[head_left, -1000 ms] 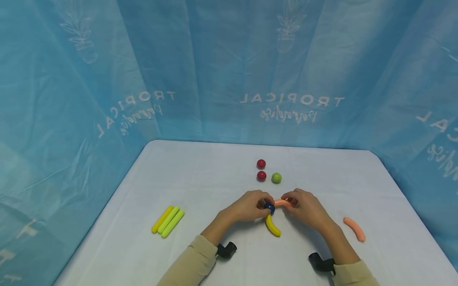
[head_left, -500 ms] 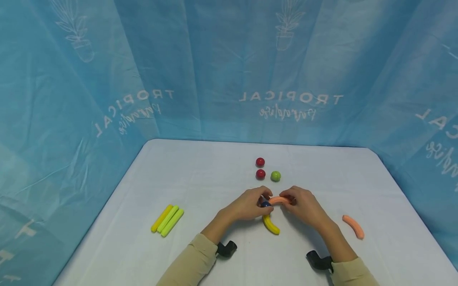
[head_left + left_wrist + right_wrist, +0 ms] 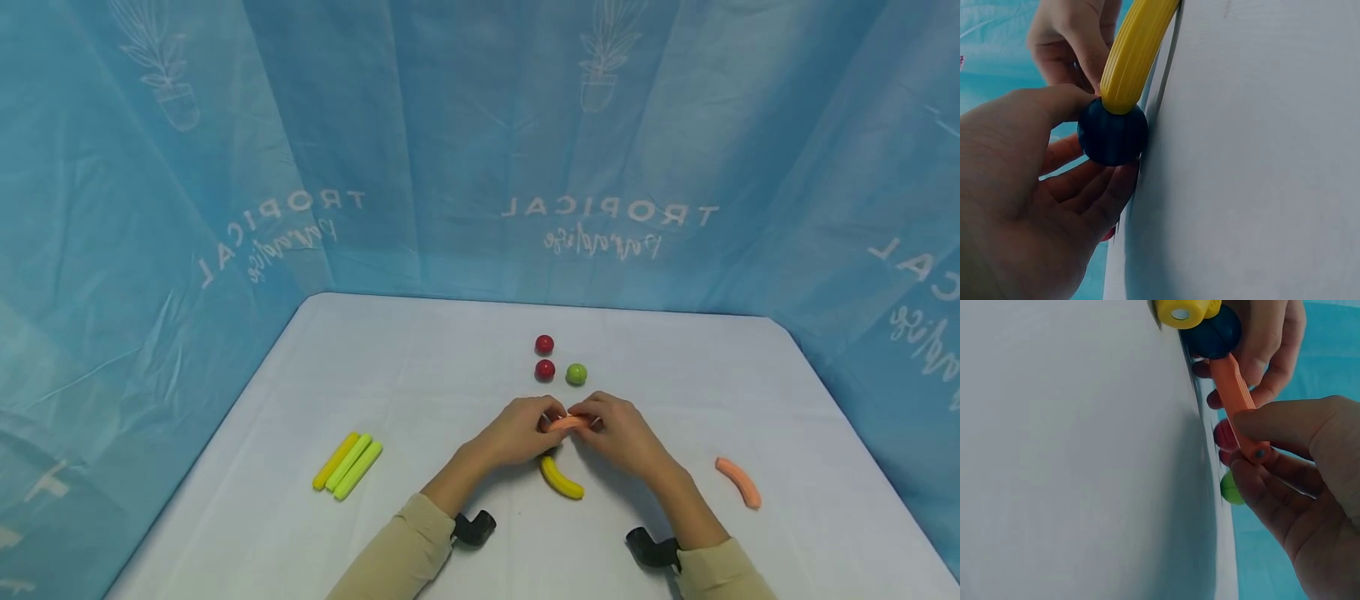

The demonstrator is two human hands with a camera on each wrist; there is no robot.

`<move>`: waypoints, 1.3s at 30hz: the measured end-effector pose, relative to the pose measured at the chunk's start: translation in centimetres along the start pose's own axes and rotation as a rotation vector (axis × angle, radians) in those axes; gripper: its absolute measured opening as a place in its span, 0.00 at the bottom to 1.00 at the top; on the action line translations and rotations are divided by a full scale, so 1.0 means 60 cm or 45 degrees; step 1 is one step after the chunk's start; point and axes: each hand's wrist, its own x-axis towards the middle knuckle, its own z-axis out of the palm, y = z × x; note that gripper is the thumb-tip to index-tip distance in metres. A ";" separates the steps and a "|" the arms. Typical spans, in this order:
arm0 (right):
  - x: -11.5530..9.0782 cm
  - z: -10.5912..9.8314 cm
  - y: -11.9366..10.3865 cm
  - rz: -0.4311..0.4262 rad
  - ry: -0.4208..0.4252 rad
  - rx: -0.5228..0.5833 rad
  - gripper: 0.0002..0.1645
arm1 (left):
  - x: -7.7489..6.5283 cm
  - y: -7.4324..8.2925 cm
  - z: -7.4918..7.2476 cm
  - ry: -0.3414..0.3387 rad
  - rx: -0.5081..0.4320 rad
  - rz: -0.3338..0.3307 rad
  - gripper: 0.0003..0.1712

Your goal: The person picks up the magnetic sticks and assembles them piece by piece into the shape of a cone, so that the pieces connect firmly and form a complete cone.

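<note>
My left hand (image 3: 517, 431) holds a dark blue ball (image 3: 1113, 134) between thumb and fingers, close over the white tabletop. One end of a yellow curved magnetic rod (image 3: 1135, 56) meets this ball, and the rod extends toward me in the head view. An orange curved magnetic rod (image 3: 1232, 387) is pinched near its outer end by my right hand (image 3: 622, 433); its other end is right at the blue ball in the right wrist view. The head view shows both hands close together, with the ball mostly hidden behind the left fingers.
Beyond the hands lie two red balls (image 3: 544, 369) and a green ball (image 3: 576, 374). A second orange curved rod (image 3: 738, 482) rests at the right. On the left, a yellow straight rod (image 3: 335, 461) lies beside two lime green rods (image 3: 357, 471). Blue curtains (image 3: 450, 150) surround the table (image 3: 420, 350).
My right hand has moved left with the orange rod, toward the left hand. The yellow rod has shifted slightly left and turned. The blue ball has become mostly hidden in the head view.
</note>
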 end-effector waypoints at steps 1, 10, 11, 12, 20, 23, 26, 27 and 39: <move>0.002 0.001 -0.001 -0.007 -0.003 0.010 0.15 | 0.000 0.000 0.000 0.005 0.000 -0.004 0.11; 0.011 0.014 -0.010 -0.015 -0.006 0.047 0.14 | -0.001 -0.001 -0.002 0.067 0.009 -0.054 0.11; 0.011 0.014 -0.010 -0.018 -0.007 0.051 0.14 | -0.001 -0.002 -0.002 0.073 0.010 -0.061 0.11; 0.012 0.013 -0.010 -0.026 -0.010 0.061 0.15 | -0.001 -0.002 -0.002 0.077 0.012 -0.066 0.11; 0.012 -0.012 0.002 -0.007 -0.041 0.158 0.19 | -0.004 -0.014 -0.003 0.129 0.014 -0.106 0.10; 0.018 -0.022 0.010 0.017 -0.030 0.179 0.20 | -0.003 -0.015 -0.005 0.139 0.007 -0.126 0.11; 0.026 -0.028 0.020 0.069 -0.006 0.186 0.20 | -0.003 -0.014 -0.006 0.136 0.016 -0.129 0.11; 0.029 -0.029 0.025 0.085 0.012 0.186 0.20 | -0.002 -0.014 -0.007 0.137 0.019 -0.129 0.11; 0.062 -0.022 0.068 0.273 0.129 0.235 0.26 | -0.003 -0.017 -0.006 0.154 0.044 -0.127 0.13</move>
